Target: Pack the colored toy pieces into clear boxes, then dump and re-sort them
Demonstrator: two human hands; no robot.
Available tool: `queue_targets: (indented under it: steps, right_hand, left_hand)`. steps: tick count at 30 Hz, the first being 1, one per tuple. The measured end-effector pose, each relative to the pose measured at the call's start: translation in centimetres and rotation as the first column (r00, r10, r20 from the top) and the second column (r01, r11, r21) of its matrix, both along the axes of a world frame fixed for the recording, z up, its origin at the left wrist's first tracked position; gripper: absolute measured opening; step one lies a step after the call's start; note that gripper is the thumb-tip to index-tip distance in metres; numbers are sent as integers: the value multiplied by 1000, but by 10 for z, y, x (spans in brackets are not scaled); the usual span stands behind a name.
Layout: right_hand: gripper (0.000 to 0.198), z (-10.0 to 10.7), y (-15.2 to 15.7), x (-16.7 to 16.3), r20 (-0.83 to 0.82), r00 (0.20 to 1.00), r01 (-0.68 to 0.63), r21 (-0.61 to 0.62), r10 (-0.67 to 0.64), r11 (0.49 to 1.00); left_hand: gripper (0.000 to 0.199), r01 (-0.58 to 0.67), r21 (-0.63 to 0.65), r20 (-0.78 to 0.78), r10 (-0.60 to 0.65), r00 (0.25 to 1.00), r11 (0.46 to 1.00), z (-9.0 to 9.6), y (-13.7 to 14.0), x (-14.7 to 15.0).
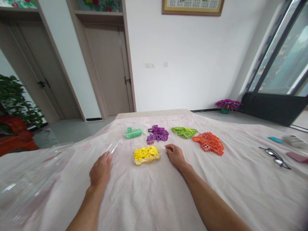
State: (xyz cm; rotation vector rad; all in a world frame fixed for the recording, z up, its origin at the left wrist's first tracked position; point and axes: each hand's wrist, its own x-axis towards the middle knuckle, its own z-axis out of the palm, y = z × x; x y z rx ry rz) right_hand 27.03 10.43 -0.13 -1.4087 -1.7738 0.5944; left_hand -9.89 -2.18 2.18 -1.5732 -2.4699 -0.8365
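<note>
In my left hand [101,168] is a clear plastic lid [115,150], pinched by its near end and tilted above the cloth. To its right stands a clear plastic box [146,163] filled with yellow flower-like pieces [146,154]. My right hand [175,154] rests just right of this box, fingers curled together; whether anything small is in them I cannot make out. Behind the yellow box, a second clear box holds green pieces [133,132]. Loose piles of purple pieces [157,133], lime-green pieces [184,132] and orange pieces [209,143] lie across the cloth.
A pale cloth [149,199] with faint pink flowers covers the surface. Crumpled clear plastic [31,176] lies at the left. Eyeglasses [275,156], a blue item [276,140], a pinkish case [297,157] and a white packet [295,140] are at the right.
</note>
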Motion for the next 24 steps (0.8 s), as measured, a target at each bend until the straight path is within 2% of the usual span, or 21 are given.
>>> queue_targets:
  steps: [3,5,7,9,11,15,20,24]
  right_hand:
    - [27,3,-2,0,-52,999,-2,-10,1,1000]
    - [26,5,-2,0,-77,997,2,-16,-3,1000]
    - [26,4,-3,0,-84,996,7,-10,-7,1000]
    - [26,3,-2,0,-81,997,10,-3,-11,1000]
    - [26,2,-1,1,-74,997,11,-3,-11,1000]
    - [26,0,2,1,-81,997,11,-1,-11,1000]
    - [31,8,-6,-4,-262,964,-30,19,34,999]
    - [47,21,-23,-14,-370,918,-161,-19,143,987]
  left_hand:
    - [52,-166,110,85,157,984,980,4,-4,-13]
    - [48,-234,221,164,201,966,947,4,-4,-19]
    - [43,-264,354,297,160,941,897,3,-3,-21]
    - [41,-274,472,441,45,896,838,3,0,-16]
    - [44,-256,526,550,-94,830,811,5,4,-5]
    - [52,-117,481,651,-265,711,869,9,12,28]
    - [51,143,370,608,-356,709,918,7,22,58]
    - [45,215,322,586,-372,720,922,3,31,63]
